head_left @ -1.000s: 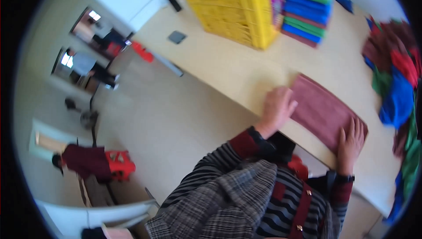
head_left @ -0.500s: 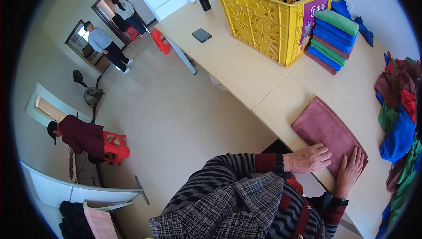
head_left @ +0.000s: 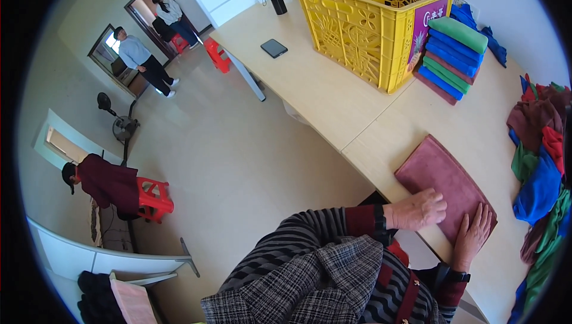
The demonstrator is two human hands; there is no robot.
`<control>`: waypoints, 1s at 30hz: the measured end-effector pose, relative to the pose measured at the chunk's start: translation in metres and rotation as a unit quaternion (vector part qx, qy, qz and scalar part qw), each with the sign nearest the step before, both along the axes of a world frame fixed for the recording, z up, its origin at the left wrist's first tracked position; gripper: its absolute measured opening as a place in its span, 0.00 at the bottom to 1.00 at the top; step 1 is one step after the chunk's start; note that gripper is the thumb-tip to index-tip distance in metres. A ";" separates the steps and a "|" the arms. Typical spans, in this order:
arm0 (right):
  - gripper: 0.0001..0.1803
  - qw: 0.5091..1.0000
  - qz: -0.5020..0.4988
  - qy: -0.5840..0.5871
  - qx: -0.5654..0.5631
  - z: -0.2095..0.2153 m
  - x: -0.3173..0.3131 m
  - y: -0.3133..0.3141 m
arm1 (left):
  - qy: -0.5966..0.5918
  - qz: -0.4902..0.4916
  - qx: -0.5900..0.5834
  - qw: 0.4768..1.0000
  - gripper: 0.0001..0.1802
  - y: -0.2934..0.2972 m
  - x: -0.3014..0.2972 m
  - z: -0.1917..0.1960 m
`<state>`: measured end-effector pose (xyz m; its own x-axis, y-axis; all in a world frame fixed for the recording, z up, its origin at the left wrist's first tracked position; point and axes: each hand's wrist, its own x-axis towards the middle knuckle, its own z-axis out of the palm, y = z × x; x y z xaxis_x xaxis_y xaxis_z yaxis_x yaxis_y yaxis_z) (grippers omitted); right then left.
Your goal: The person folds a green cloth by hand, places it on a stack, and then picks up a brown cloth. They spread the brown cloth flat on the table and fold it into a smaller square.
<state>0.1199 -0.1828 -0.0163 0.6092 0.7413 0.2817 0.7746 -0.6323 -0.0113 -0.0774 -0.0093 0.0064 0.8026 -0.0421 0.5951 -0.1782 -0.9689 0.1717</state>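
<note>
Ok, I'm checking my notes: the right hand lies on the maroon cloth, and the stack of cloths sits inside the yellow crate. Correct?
Not quite: the head view shows the stack beside the crate, on the table. The right hand does lie on the maroon cloth.

1. Our curled left hand [head_left: 416, 212] hides part of the maroon cloth [head_left: 441, 172]; we cannot tell whether it pinches any.
2. The near wall of the yellow crate [head_left: 351, 35] hides its floor from us.
3. The dark rim cuts off our heaped cloths [head_left: 539, 157].
</note>
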 end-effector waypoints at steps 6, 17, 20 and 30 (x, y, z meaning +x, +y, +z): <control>0.31 1.000 0.009 0.001 0.016 0.003 -0.002 0.000 | -0.034 0.084 -0.051 0.995 0.09 0.040 -0.025 -0.006; 0.31 1.000 0.010 0.005 0.019 0.005 -0.003 -0.001 | -0.098 0.265 -0.143 0.949 0.08 0.068 -0.054 0.004; 0.30 1.000 0.009 0.000 0.021 0.003 -0.001 -0.002 | -0.092 0.212 -0.197 0.953 0.11 0.053 -0.047 0.009; 0.30 0.999 0.030 0.021 0.038 0.001 0.001 -0.004 | -0.053 0.149 -0.195 0.968 0.13 0.037 -0.019 0.008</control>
